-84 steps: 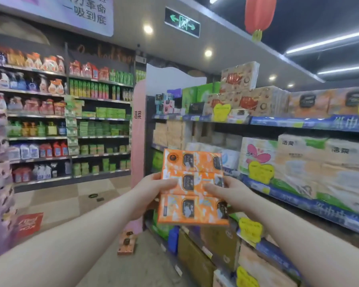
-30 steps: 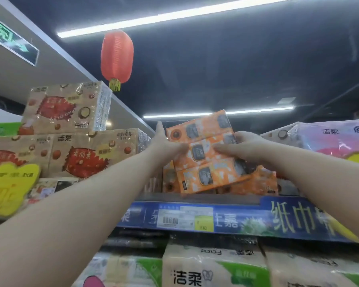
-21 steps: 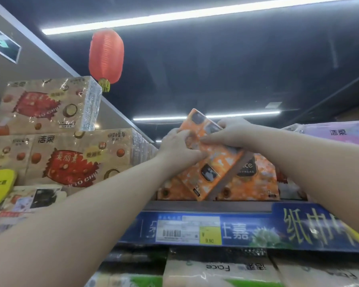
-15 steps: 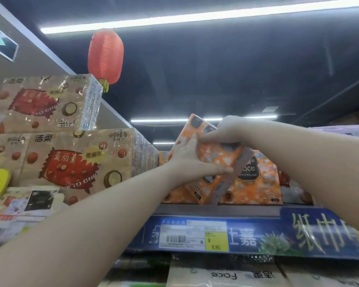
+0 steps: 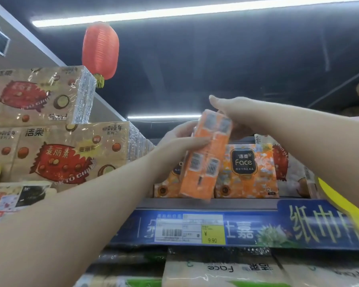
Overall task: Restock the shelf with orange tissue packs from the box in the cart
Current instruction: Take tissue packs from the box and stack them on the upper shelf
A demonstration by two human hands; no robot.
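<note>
An orange tissue pack [image 5: 205, 160] stands on end, tilted, with its lower edge on the front of the top shelf [image 5: 211, 204]. My left hand [image 5: 180, 139] grips its left side, thumb across the front. My right hand [image 5: 232, 114] holds its top right corner, fingers behind it. Behind it on the shelf stand two more orange packs: one labelled Face [image 5: 247, 172] to the right, and one [image 5: 166, 185] partly hidden to the left.
Stacked brown tissue cartons [image 5: 56, 154] fill the shelf to the left, another brown pack [image 5: 284, 162] sits at the right. A blue shelf strip carries a price tag [image 5: 190, 229]. Green-and-white tissue packs [image 5: 220, 270] lie on the shelf below. A red lantern [image 5: 101, 49] hangs overhead.
I raised the pack from chest height to the top shelf, turned it from flat to standing on end, and lowered its edge onto the shelf front between the two orange packs.
</note>
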